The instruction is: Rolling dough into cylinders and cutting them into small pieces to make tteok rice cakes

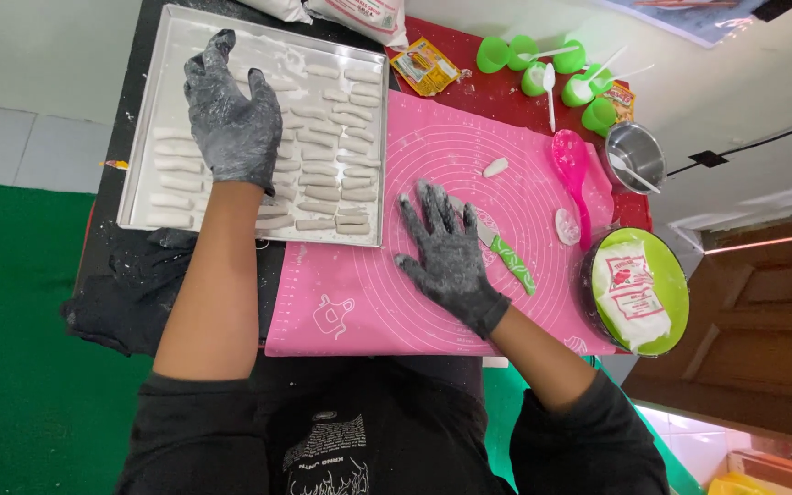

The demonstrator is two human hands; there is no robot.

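The metal tray (165,55) sits at the far left of the table and holds rows of short, floured dough sticks (323,192), packed close on its right half and along its left rim, with a bare floured strip near its far edge. The left hand (231,124), in a flour-dusted black glove, lies over the middle of the tray with fingers slightly spread and curved down onto the sticks, clamped on nothing. The right hand (451,252), gloved alike, rests flat on the pink silicone mat (359,302), fingers apart, touching the handle end of a green-handled knife (511,261) that lies just beside it. One loose dough piece (496,167) lies farther out on the mat, and a flattened piece (567,226) lies beside a pink spoon (572,174) near the mat's right edge. At the right, a green bowl (676,275) holds a white bag of flour (632,293); behind it a small steel bowl (639,151) holds a white spoon. Green measuring cups (524,60) stand at the far edge. The tray's right rim meets the mat's left edge; the near left part of the mat lies open.
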